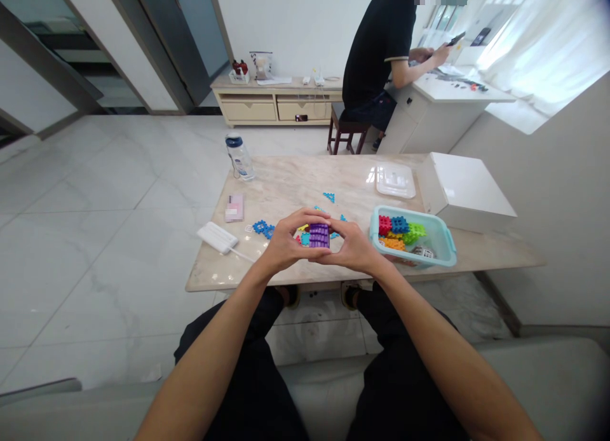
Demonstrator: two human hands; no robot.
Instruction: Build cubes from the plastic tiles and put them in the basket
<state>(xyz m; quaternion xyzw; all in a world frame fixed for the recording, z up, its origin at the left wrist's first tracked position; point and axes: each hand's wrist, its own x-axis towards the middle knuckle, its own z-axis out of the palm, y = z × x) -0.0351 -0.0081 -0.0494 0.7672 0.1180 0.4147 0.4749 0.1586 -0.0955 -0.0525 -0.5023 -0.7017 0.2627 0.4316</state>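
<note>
A stack of purple toy pieces (319,236) is held above the table between my two hands. My left hand (289,239) grips it from the left, and my right hand (351,244) from the right, with fingers and thumbs meeting around it. Blue toothed pieces (263,228) lie on the table left of my left hand. Beyond my hands is a light blue triangular piece (329,197). Some red, yellow and cyan pieces show partly behind my left hand.
To the right, a light blue basket (445,243) holds colored pieces. Behind it are a clear lid (395,180) and a white box (469,187). A bottle (240,157), pink packet (234,208) and white adapter (218,237) with a cable are left. A person (376,47) sits beyond the table.
</note>
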